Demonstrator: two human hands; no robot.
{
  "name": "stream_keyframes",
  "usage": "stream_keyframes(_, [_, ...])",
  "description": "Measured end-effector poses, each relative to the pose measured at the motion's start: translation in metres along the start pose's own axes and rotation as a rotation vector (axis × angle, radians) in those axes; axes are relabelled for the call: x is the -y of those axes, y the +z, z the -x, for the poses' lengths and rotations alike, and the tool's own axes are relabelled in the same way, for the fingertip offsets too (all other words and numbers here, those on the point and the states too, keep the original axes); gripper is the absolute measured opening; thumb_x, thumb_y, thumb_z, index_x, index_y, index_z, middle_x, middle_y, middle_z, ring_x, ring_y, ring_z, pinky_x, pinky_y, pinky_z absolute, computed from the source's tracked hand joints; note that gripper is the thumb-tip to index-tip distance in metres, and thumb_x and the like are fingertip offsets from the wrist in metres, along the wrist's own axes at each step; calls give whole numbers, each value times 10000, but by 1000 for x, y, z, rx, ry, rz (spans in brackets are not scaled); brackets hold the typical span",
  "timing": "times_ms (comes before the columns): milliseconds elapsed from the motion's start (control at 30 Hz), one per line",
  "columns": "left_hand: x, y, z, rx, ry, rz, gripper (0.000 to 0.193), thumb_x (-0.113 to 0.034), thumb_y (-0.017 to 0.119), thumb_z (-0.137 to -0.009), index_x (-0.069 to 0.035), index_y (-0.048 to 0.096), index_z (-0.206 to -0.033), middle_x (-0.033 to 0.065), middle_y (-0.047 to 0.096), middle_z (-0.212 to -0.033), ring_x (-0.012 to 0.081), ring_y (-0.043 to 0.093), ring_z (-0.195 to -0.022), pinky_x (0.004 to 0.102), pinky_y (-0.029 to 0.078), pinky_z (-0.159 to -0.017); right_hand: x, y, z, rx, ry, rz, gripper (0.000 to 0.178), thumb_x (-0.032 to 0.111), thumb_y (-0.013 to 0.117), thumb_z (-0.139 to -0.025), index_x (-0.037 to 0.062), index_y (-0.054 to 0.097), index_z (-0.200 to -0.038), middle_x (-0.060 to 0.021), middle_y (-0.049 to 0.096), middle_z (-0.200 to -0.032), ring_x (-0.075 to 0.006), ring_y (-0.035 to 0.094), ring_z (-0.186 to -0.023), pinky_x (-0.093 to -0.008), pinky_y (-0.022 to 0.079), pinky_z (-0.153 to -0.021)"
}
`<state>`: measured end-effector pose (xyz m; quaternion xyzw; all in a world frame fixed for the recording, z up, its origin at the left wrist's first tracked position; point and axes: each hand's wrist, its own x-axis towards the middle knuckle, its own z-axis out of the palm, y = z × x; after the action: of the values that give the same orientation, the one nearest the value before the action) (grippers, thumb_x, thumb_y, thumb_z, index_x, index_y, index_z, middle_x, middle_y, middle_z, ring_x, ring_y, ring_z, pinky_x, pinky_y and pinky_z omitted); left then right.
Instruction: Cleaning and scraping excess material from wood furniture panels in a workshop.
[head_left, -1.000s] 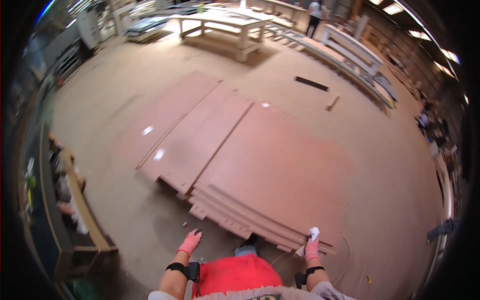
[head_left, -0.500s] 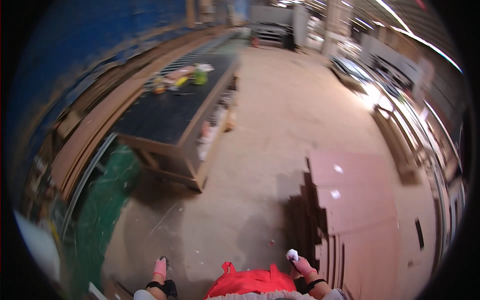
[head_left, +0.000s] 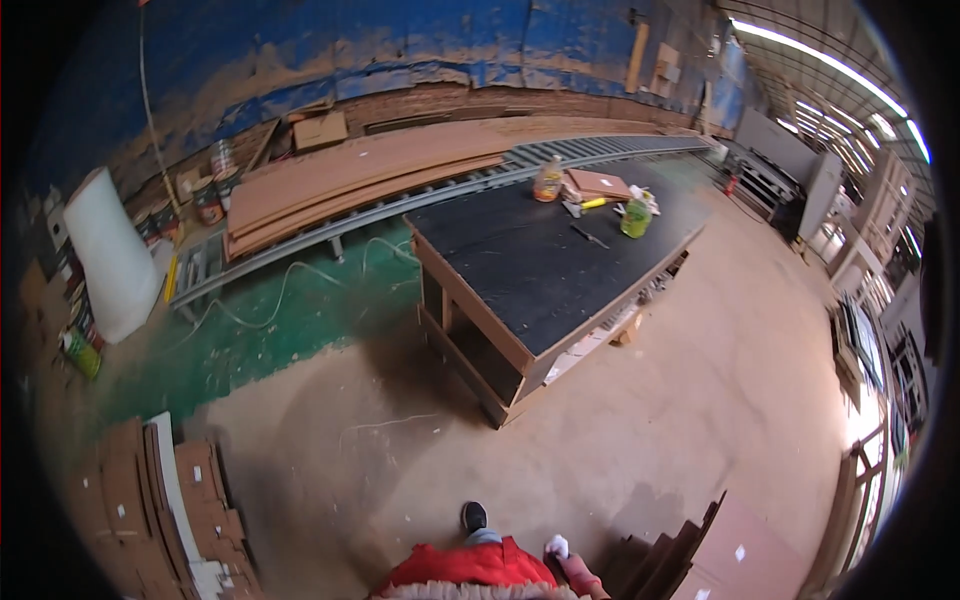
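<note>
Low in the view, my right hand [head_left: 578, 572] wears a pink glove or hand covering. Its fingers are closed around a small white wad [head_left: 557, 546], perhaps cloth or paper; the exact kind is unclear. My left hand does not show. A red apron [head_left: 455, 566] covers my front, and one dark shoe [head_left: 474, 516] shows on the floor. Ahead stands a workbench [head_left: 540, 260] with a black top, out of reach of the hand. On it are a bottle with orange contents [head_left: 547, 180], a green container [head_left: 635, 218], a yellow-handled tool [head_left: 593, 203] and brown boards [head_left: 598, 184].
Long brown panels [head_left: 370, 185] lie on a roller conveyor [head_left: 600, 148] along the blue wall. A white foam roll [head_left: 112, 260] stands at left. Panel stacks flank me, at lower left [head_left: 120, 510] and lower right [head_left: 750, 550]. A thin hose [head_left: 285, 290] trails over the green floor.
My view has swung left, so the workbench now sits further right and the foam roll shows in full. My left hand has left the picture. The right hand still holds the white wad.
</note>
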<state>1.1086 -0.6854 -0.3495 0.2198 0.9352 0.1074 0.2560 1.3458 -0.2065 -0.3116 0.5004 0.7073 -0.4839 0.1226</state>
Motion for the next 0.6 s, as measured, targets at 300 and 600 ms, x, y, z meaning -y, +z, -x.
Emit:
stream_keyframes(300, [-81,-95,-112,108,24,239,210,-123,453,-828,-23,598,-943,179,626,-861,279,608,-830,374,473,-739,344,-96,-126,307,-326,-205,491,373,582,-833,-20,542,-1124,-72,601,-1011,-139,535,-926,-273,431,-811])
stream_keyframes(600, [-19,-93,-149,-31,-694,1317,204,-185,474,-856,-51,610,-927,49,627,-793,150,575,-685,275,446,-612,631,5,-192,922,-301,-864,557,373,568,-839,2,432,-1231,-110,535,-1157,-248,501,-1082,-379,396,-936])
